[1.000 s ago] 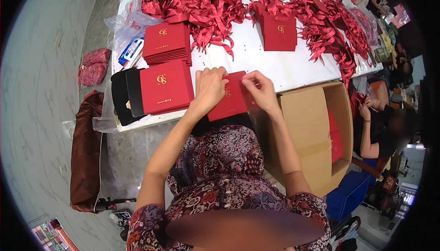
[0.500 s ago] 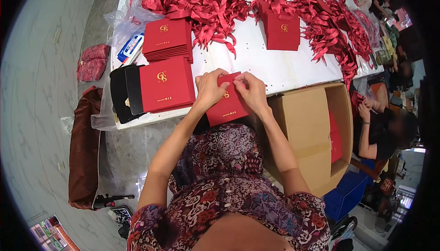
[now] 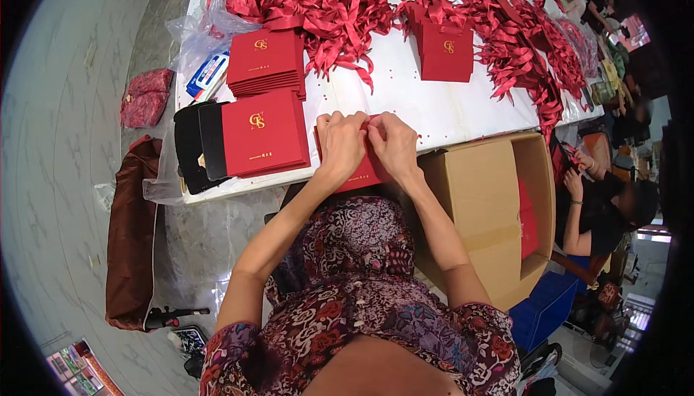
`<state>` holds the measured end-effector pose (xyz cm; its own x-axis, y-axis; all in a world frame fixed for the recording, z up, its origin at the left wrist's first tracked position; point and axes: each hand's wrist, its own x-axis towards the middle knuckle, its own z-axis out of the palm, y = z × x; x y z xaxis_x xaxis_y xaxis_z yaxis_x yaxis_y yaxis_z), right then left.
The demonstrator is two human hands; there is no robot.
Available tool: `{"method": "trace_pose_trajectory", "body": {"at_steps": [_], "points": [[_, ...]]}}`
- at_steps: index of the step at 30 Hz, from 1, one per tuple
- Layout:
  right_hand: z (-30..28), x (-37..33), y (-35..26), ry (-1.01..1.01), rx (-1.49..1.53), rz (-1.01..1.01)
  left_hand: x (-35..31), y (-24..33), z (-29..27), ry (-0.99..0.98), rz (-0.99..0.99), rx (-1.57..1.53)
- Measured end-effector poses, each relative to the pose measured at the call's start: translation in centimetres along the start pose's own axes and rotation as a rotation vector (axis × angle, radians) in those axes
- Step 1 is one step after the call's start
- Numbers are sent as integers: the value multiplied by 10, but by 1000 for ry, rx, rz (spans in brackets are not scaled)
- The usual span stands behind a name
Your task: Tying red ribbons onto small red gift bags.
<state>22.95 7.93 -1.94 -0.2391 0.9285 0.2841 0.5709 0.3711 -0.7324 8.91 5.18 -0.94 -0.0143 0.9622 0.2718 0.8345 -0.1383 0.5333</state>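
At the near edge of the table, a small red paper bag (image 3: 363, 173) with gold print lies in front of me, its upper part hidden beneath my hands. My left hand (image 3: 341, 139) bends its fingers over the bag's top edge. Close beside it, my right hand (image 3: 395, 143) pinches the same edge with thumb and fingers. Whether a ribbon is between the fingertips cannot be made out. To the left lies a stack of flat red bags (image 3: 271, 139), with another red stack (image 3: 267, 63) behind it.
Loose red ribbons (image 3: 318, 5) heap up at the back of the white table (image 3: 405, 103). Bags with ribbons (image 3: 447, 52) stand further right. An open cardboard box (image 3: 481, 215) holding red items is at my right. Beyond it, a person's hand (image 3: 573, 182) works on something red.
My left hand has slid right and over the bag, covering more of its front. Both hands are now closer together at its top edge.
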Motion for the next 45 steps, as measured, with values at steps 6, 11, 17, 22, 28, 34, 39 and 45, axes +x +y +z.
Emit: {"method": "trace_pose_trajectory", "body": {"at_steps": [6, 11, 17, 22, 28, 34, 39, 45], "points": [[-6, 0, 5, -38, 145, 17, 5, -9, -7, -86, -14, -127], [-20, 8, 4, -107, 12, 4, 6, -16, -13, -198, 54, -144], [-25, 27, 41, -396, 257, 257, 9, -9, -23, -243, 90, -127], [-32, 49, 53, -709, 421, 291, 10, -3, -17, -138, 304, 9], [-36, 59, 39, -752, 445, 448, 12, -1, -5, 18, 373, -18], [-3, 79, 61, -103, 446, 428, 18, 4, -4, 53, 248, -158], [10, 81, 66, 181, 179, 110, 37, -15, 2, 268, 141, 17], [5, 31, 1, 125, 91, 19, 8, -27, -98, 438, 83, -57]]}}
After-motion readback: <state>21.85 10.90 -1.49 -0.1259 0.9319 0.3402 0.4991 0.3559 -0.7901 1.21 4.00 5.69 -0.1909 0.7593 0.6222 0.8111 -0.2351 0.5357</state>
